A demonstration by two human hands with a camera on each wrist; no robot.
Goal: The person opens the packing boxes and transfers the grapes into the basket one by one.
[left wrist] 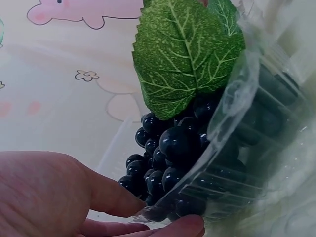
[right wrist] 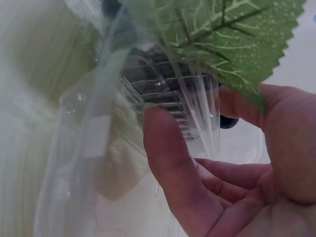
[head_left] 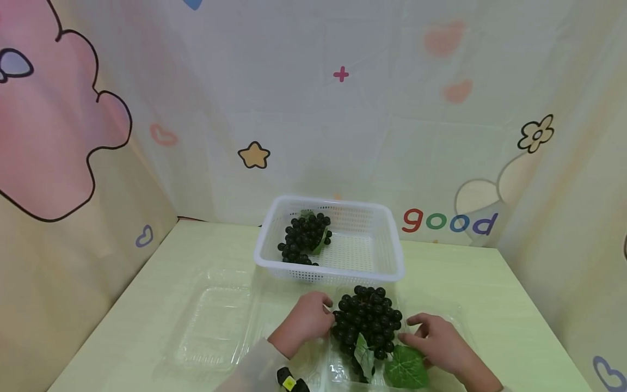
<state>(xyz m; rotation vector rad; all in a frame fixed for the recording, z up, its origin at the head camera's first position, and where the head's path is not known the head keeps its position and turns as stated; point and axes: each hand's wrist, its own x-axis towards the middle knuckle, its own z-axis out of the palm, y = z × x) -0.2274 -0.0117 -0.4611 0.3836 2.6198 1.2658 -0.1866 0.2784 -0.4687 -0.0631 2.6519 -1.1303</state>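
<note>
A bunch of dark grapes (head_left: 367,318) with green leaves (head_left: 406,368) sits in a clear plastic box (head_left: 341,374) at the front of the table. At the box's left side is my left hand (head_left: 312,316); the left wrist view shows its thumb and a finger pinching the clear edge beside the grapes (left wrist: 180,143). On the opposite side, my right hand (head_left: 437,338) grips the box wall, one finger against the ribbed outside and the thumb partly hidden behind a leaf (right wrist: 252,42).
Behind the box stands a white perforated basket (head_left: 384,218) holding another dark grape bunch (head_left: 303,234). An open clear plastic container (head_left: 215,321) lies to the left on the pale table (head_left: 132,326). A printed curtain (head_left: 294,98) hangs around the table.
</note>
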